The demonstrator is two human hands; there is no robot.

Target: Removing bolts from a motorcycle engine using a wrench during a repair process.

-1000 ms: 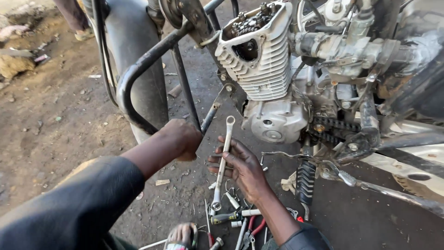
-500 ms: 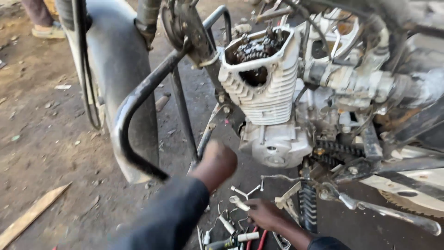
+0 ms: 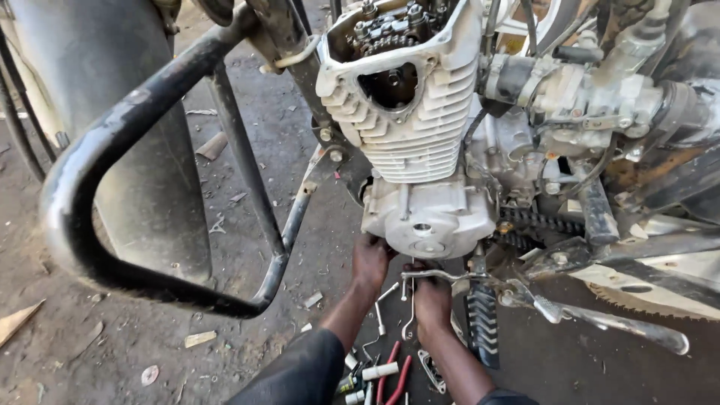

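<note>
Down low, the left hand (image 3: 371,259) presses against the underside of the engine case (image 3: 427,217); the right hand (image 3: 432,298), at its 4 o'clock, grasps a bent metal rod (image 3: 442,275).

We find our left hand (image 3: 370,259) and right hand (image 3: 433,296) crowded beneath the engine case (image 3: 431,217). The footpeg (image 3: 482,322) blocks the right, the black crash bar (image 3: 150,187) fences the left, and scattered tools (image 3: 379,367) clutter the ground (image 3: 225,330) below.
</note>
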